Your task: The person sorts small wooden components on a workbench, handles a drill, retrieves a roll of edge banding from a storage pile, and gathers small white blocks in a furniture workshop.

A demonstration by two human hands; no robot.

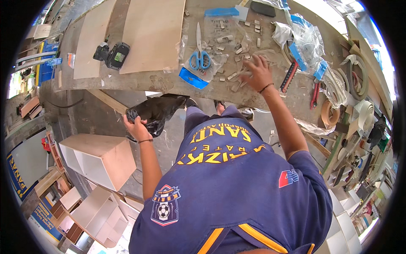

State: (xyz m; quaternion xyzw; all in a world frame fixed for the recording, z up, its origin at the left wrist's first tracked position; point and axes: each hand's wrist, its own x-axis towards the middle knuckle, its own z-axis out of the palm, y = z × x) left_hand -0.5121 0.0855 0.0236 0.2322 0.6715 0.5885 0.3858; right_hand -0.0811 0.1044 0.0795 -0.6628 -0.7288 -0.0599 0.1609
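My hands are well apart. At left, a black device (113, 55) lies on the worktop (144, 81); below it, my left hand (138, 128) grips the black plastic bag (160, 111) hanging beside the edge. Blue-handled scissors (199, 60) lie mid-worktop. Right of them, my right hand (259, 74) spreads its fingers over small pale pieces (232, 76); contact I can't tell. A red-and-black tool (289, 78) lies further right.

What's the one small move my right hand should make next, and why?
I'd probably sweep some small pale pieces toward the near edge of the bench: your right hand is spread among them, while your left hand grips a black plastic bag on your side of that edge.
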